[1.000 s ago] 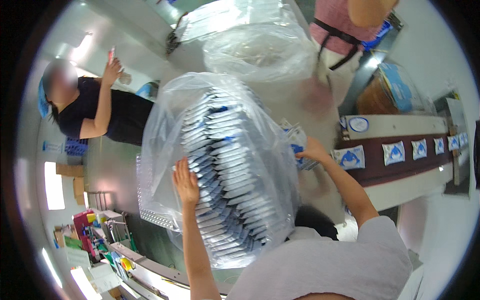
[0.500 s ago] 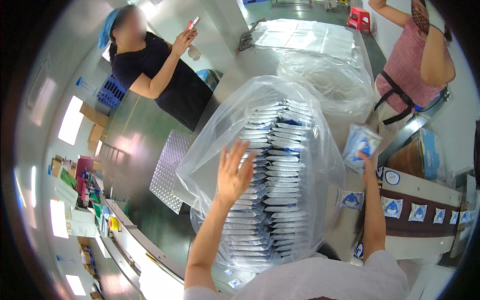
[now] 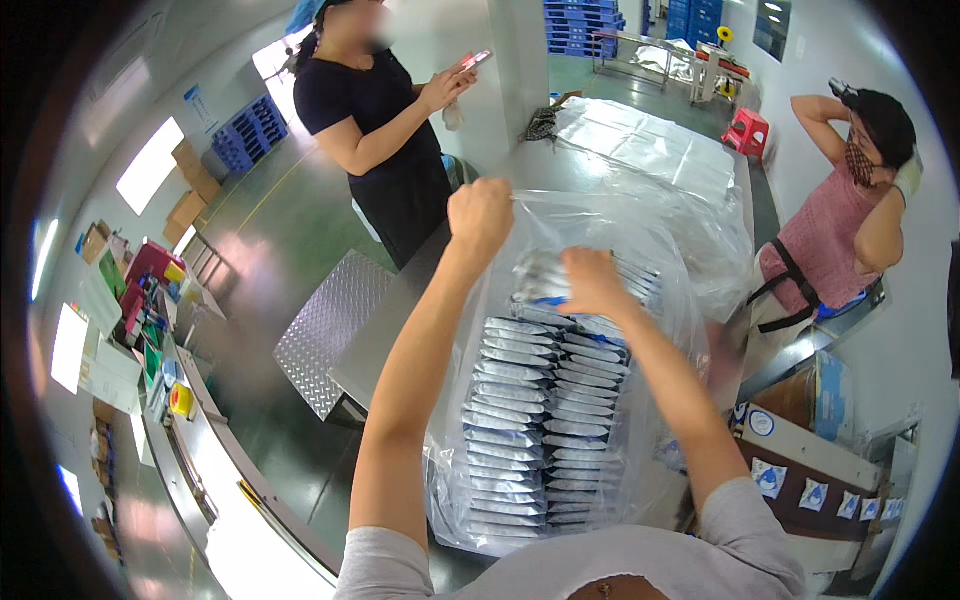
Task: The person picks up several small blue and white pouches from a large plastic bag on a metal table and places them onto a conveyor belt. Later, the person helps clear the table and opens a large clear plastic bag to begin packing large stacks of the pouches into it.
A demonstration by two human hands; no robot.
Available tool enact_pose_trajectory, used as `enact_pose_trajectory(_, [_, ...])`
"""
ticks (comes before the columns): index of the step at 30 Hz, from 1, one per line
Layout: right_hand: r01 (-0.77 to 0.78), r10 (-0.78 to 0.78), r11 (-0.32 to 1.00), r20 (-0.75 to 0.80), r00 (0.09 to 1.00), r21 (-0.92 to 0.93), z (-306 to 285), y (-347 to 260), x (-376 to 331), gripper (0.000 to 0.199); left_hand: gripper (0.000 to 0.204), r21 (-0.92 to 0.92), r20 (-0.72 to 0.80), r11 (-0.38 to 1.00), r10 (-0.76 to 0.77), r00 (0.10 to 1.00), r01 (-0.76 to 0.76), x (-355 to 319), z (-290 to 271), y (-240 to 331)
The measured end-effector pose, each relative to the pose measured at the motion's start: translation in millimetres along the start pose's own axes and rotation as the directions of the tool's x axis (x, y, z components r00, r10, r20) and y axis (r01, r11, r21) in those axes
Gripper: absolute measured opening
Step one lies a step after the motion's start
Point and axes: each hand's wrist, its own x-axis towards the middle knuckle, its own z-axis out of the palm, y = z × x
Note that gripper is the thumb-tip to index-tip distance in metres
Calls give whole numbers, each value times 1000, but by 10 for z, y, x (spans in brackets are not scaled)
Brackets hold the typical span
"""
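Observation:
A large clear plastic bag [image 3: 580, 208] lies on the table in front of me, its mouth spread at the far side. Inside, silvery-white packets [image 3: 505, 400] stand on edge in two long rows. My left hand [image 3: 481, 215] is closed in a fist on the bag's far left rim, pulling it up. My right hand [image 3: 597, 284] reaches into the bag with a small bunch of blue-and-white packets [image 3: 540, 275] in its grip. This bunch is at the far end of the left row; the hand covers part of it.
More clear film and white sheets [image 3: 655, 140] lie at the table's far end. On the right, a conveyor [image 3: 800, 490] carries single packets. A person in black [image 3: 375, 120] holds a phone at the left; another in pink [image 3: 830, 220] stands at the right. A diamond-plate metal step [image 3: 335, 325] adjoins the table.
My right hand has carried the packets from beside the bag, on the right, into its far part. My left hand has moved farther away and closed on the bag's rim. The view has shifted.

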Motion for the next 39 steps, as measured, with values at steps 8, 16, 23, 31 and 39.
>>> enact_pose_trajectory(8, [69,-62,997,136,989,-44,547,-779,169,74,16,-344,-283,899,177,943,-271,-615,-687,274])
enact_pose_trajectory(16, [-37,475,763,-522,708,645,-161,92,-1717,16,60,-297,442,955,143,886,-5,-1453,730,314])
enact_pose_trajectory(23, [-715,820,389,135,556,581,1748,145,-4222,31,56,-119,438,990,119,891,-74,-1867,1148,96])
enact_pose_trajectory(31, [-746,736,647,126,665,156,2760,-836,-5115,26,53,-189,396,972,203,896,-138,-1830,1139,183])
enact_pose_trajectory(39, [-661,737,508,118,665,551,1227,744,-4854,19,60,-176,464,984,112,879,-33,-2218,846,-16])
